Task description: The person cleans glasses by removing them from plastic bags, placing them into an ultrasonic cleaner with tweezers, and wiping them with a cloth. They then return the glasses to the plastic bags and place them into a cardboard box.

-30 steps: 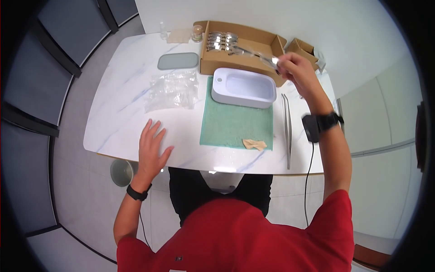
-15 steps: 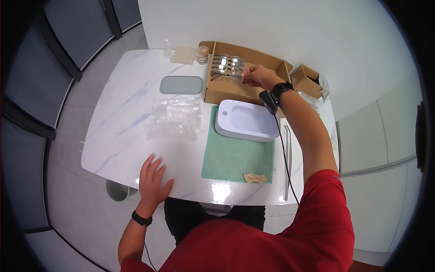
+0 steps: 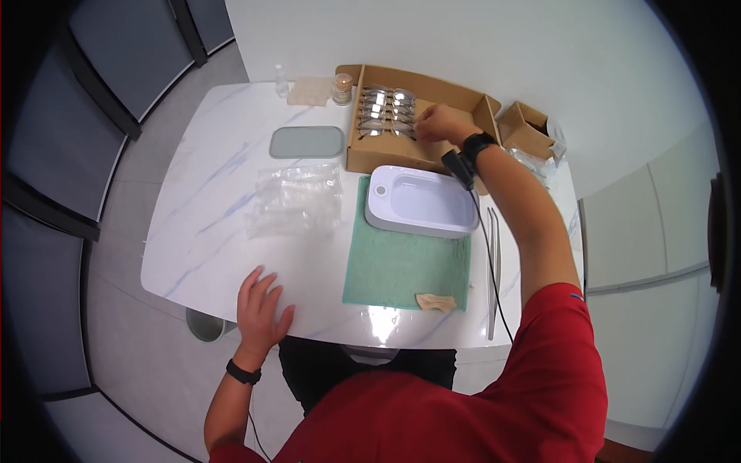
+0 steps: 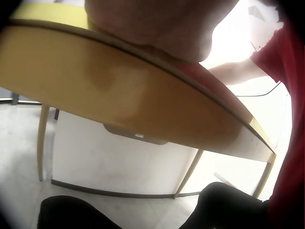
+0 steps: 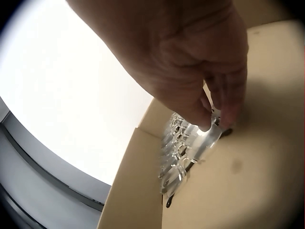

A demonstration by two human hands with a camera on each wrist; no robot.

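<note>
Several clear-lensed pairs of glasses lie in a row at the left of a shallow cardboard box. My right hand is at the right end of the front pair. In the right wrist view, the thumb and fingers of that hand pinch the end of the nearest glasses, partly hiding it. My left hand rests palm down at the table's front edge, fingers spread and holding nothing; only part of this hand shows in the left wrist view.
A white-lilac basin stands on a green cloth, with a beige cloth near its front. Long tweezers lie to the right. Clear bags and a grey lid lie left; a small box stands back right.
My right hand has carried a pair of glasses leftward from the box's right side to the row, where they now lie at the front. The left hand has stayed at the table edge.
</note>
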